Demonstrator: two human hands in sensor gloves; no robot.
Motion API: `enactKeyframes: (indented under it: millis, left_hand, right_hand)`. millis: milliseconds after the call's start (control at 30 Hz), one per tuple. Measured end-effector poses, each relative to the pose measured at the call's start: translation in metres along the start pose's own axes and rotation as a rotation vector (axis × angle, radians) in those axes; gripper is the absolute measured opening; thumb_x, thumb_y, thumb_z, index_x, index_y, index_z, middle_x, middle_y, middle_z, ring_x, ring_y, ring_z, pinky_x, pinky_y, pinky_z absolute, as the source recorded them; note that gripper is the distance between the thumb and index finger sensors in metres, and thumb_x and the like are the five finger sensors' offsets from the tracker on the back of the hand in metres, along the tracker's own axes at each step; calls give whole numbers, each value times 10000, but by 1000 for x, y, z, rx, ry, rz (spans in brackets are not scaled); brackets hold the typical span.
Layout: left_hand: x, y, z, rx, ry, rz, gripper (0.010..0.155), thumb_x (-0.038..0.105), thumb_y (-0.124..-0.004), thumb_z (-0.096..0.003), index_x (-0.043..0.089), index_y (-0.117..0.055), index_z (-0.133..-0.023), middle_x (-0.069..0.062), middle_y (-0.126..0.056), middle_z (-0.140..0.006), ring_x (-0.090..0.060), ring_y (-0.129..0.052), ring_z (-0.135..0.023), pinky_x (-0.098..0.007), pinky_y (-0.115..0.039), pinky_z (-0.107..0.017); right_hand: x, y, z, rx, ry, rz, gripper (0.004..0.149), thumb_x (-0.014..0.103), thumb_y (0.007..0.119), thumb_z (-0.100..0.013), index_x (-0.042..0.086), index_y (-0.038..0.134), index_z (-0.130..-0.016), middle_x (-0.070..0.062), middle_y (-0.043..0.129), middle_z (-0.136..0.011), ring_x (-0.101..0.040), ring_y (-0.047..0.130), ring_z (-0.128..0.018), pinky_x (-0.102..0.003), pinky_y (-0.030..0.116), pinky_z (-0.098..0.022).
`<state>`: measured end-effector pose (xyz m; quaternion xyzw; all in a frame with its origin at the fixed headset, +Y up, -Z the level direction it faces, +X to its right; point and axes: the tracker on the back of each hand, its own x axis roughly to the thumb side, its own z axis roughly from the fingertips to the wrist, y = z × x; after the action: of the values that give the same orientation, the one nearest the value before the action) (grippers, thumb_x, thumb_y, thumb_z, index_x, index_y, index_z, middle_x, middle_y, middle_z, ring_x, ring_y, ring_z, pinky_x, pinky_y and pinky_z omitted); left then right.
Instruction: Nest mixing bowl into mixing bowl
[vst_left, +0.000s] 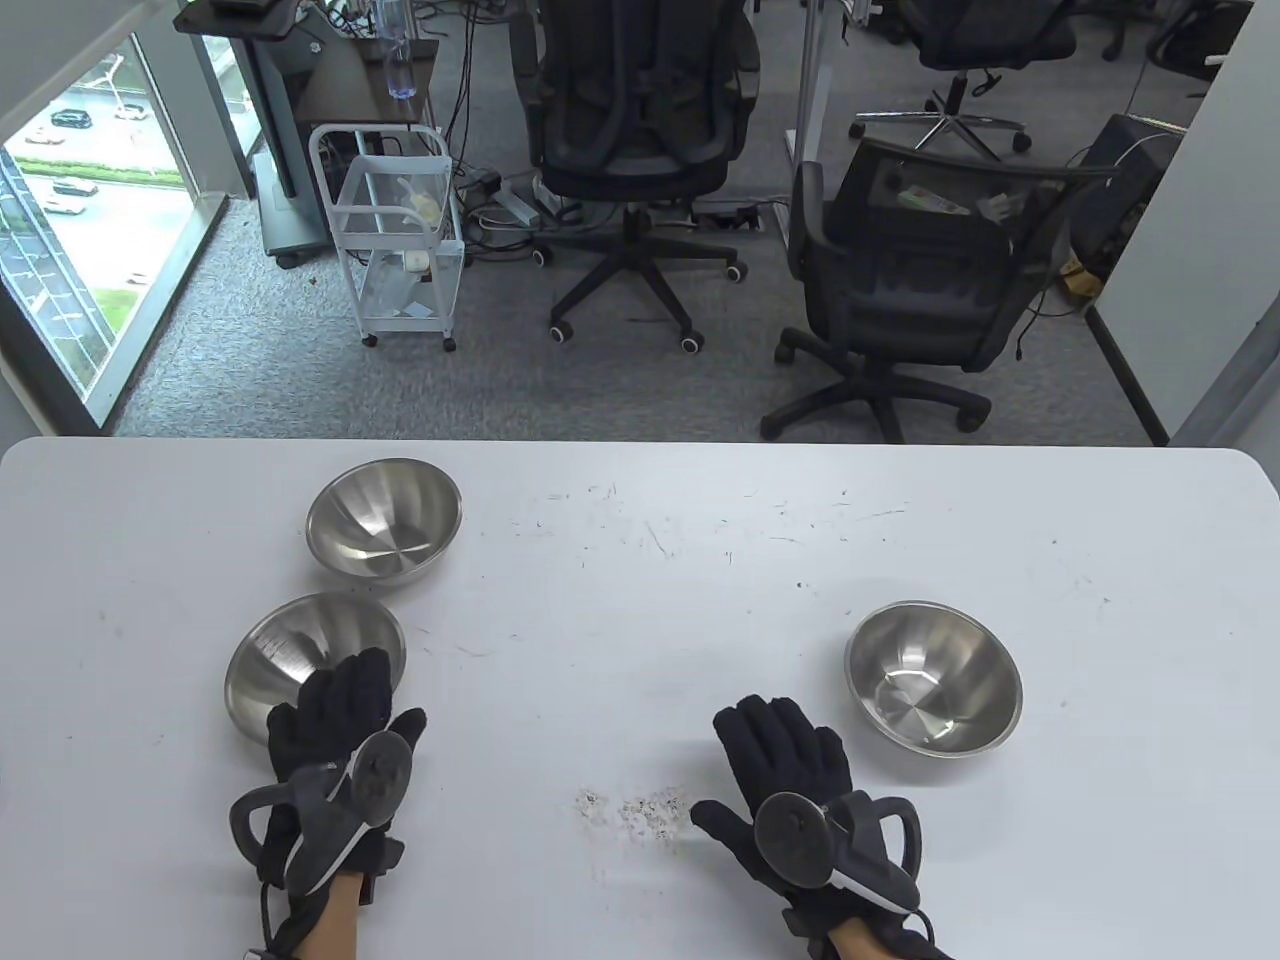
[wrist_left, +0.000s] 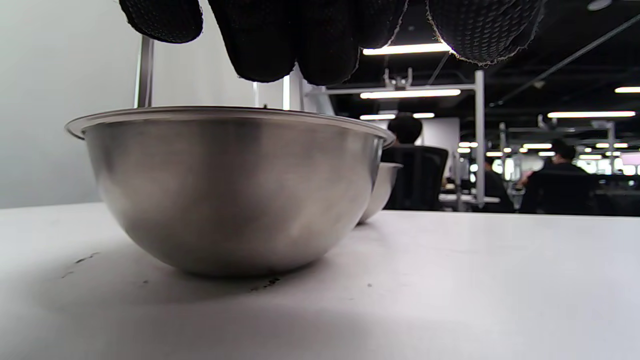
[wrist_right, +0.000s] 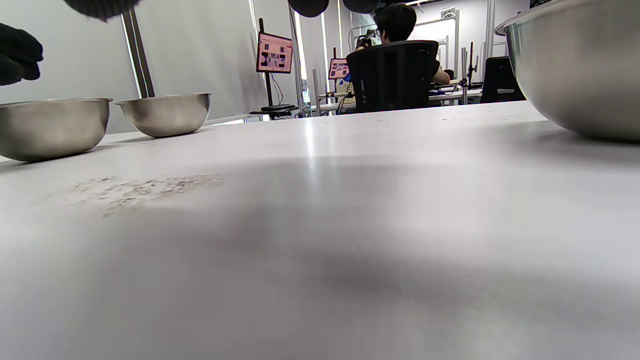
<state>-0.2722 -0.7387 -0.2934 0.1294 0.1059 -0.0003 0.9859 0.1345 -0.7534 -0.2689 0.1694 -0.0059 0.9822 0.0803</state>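
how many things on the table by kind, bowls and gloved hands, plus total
round stainless steel mixing bowls: 3 (far left, near left, right)
black gloved hands with trackers: 2 (left hand, right hand)
total: 5

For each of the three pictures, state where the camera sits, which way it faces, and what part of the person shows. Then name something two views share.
Table view: high above, looking down the white table; left hand and right hand show.
Left wrist view: near table level, facing the near-left bowl; fingertips above its rim.
Right wrist view: near table level, looking across the table; fingertips barely show.
Shared: the crumb patch, table and right wrist views.
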Motion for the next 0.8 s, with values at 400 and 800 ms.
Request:
enactKeyframes:
  millis: [400,800]
  left_hand:
    - [-6,-18,-13,-139,29,-68,623,567,-710,-515,331,-720,-1091,-14,-936,-1071,-287,-916,-990,-580,-682,-731]
    - [2,-21,-19,-122,44,-132,430,449,-723,-550,417,-879,-949,277,-1095,-845,-176,-1098,-795,-565,-746,-690]
  right_hand:
    - [1,0,0,5,-3,-4,833,670,659,-448,272,450,-1150,-89,515,-1235,-426,527,-1120,-678,498,-729]
    - [2,0,-1,5,-10,-2,830,670,659,-449,274,458,-1149,-90,514,-1235,-426,527,-1120,-677,498,-729]
